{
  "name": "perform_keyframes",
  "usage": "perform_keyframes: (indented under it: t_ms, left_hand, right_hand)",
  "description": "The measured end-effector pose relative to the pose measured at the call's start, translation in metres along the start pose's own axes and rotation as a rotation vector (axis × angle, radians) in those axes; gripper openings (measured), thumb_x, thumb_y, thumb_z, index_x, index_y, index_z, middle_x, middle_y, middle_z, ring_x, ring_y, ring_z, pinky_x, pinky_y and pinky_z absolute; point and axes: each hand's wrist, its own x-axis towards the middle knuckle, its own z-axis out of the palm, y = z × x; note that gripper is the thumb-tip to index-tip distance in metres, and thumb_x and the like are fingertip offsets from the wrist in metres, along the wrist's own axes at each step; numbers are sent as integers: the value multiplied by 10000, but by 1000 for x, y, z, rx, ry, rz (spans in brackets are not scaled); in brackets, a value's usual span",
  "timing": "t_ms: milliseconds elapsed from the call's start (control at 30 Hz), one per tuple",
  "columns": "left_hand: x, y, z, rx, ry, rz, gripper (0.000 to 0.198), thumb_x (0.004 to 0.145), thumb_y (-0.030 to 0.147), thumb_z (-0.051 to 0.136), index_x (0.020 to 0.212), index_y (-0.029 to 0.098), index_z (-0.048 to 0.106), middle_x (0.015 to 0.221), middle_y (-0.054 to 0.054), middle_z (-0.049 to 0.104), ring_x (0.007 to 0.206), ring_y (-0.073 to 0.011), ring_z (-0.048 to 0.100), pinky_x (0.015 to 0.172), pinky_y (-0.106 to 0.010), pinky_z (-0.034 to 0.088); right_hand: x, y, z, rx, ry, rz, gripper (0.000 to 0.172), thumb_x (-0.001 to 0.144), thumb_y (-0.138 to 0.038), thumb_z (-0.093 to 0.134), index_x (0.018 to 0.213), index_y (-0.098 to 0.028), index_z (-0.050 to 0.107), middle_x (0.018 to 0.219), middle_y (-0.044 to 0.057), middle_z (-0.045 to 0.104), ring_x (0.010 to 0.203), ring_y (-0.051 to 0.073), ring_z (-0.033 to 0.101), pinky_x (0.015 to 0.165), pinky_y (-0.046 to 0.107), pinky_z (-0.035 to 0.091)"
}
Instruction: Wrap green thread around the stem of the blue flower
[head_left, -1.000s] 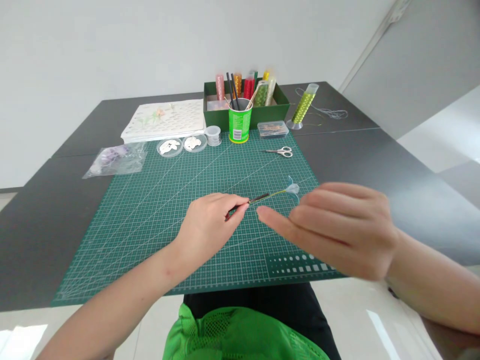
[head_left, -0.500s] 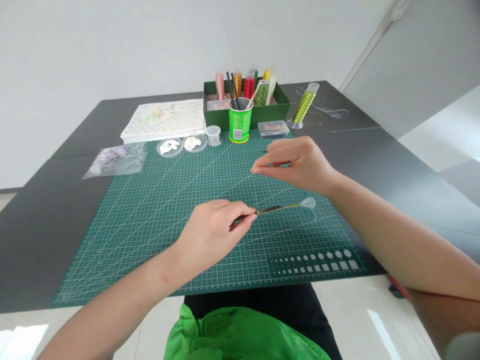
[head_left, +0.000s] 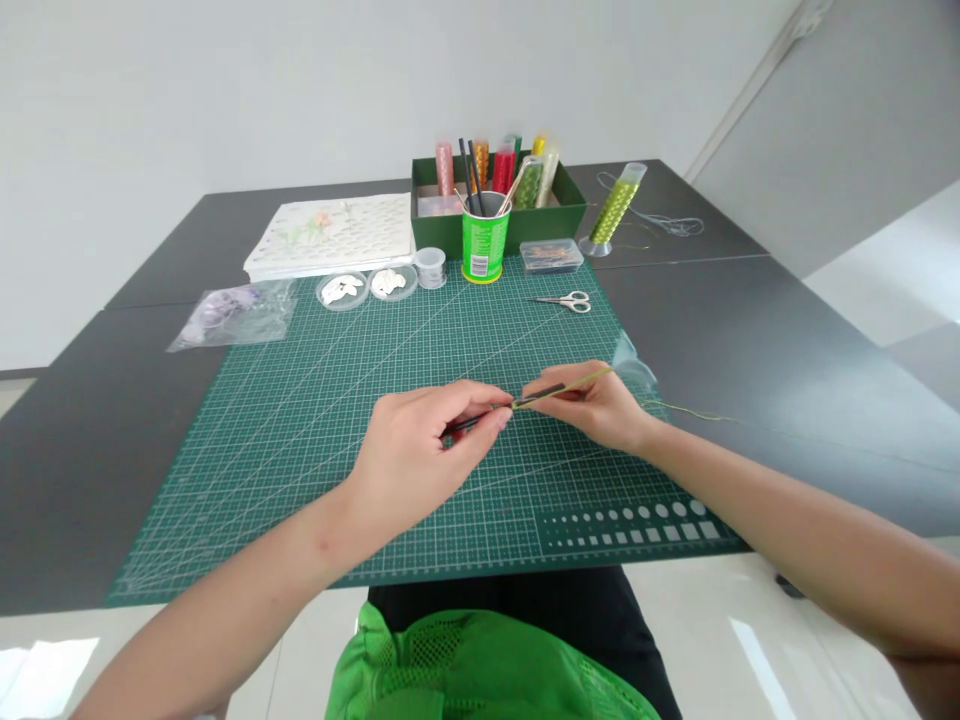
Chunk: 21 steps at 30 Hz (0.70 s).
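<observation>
My left hand [head_left: 424,455] pinches the dark end of a thin stem [head_left: 547,392] above the green cutting mat [head_left: 300,420]. The stem runs up and right to a pale translucent flower [head_left: 628,358] at its tip. My right hand [head_left: 592,405] is closed on the same stem just right of my left fingertips. A thin yellow-green thread [head_left: 690,412] trails from my right hand out over the dark table [head_left: 750,330].
Small scissors [head_left: 564,300] lie on the mat's far right. Behind them stand a green cup of sticks [head_left: 480,240], a green box of bead tubes [head_left: 510,215], a thread spool [head_left: 615,210], a small clear case [head_left: 551,257], two petal dishes [head_left: 365,287], a plastic bag [head_left: 232,315] and a white sheet [head_left: 334,235].
My right hand swung from near the camera out over the scissors, then came back down and closed on the stem beside my left hand. The flower tip has risen slightly.
</observation>
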Motion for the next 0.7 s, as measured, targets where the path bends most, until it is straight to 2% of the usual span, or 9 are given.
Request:
perform_keyframes:
  t_ms: [100, 233, 333, 467, 567, 700]
  left_hand:
    - [1, 0, 0, -69, 35, -96, 144, 944, 239, 690, 1034, 209, 799, 787, 24, 813, 620, -121, 732, 568, -201, 552]
    - [1, -1, -1, -54, 73, -115, 130, 925, 200, 706, 985, 218, 819, 807, 32, 817, 639, -113, 731, 586, -195, 554]
    - [2, -2, 0, -58, 70, -131, 129, 923, 205, 711, 992, 219, 819, 807, 35, 816, 648, -116, 735, 622, -206, 572]
    - [2, -4, 2, -49, 51, -145, 127, 924, 212, 705, 981, 226, 817, 809, 38, 816, 654, -126, 741, 617, -217, 570]
    - [2, -5, 3, 13, 38, -125, 118, 927, 220, 698, 950, 227, 814, 783, 39, 810, 613, -124, 718, 574, -225, 534]
    - [3, -7, 6, 137, -20, -68, 133, 945, 229, 668, 929, 223, 799, 799, 29, 811, 640, -138, 725, 584, -244, 517]
  right_hand:
    - [-16, -11, 5, -130, 91, -175, 200, 963, -249, 664, 844, -134, 776, 580, -18, 569, 526, 90, 464, 518, 232, 379]
    - [-32, -27, 5, -314, 171, -423, 135, 970, -123, 616, 900, -137, 730, 591, -23, 539, 530, 96, 455, 497, 234, 352]
    - [-42, -38, 3, -478, 176, -562, 121, 961, -76, 598, 936, -155, 686, 597, -23, 529, 537, 113, 439, 506, 263, 356]
    - [-50, -53, -1, -710, 150, -701, 113, 943, -63, 604, 978, -150, 668, 602, -15, 544, 545, 132, 462, 501, 295, 386]
    - [-51, -66, -5, -812, 161, -791, 81, 919, -72, 654, 939, -145, 683, 594, -14, 545, 553, 135, 474, 477, 308, 386]
    - [-43, -86, -16, -915, 133, -874, 100, 919, -115, 697, 925, -212, 718, 598, -15, 560, 558, 134, 498, 469, 328, 374]
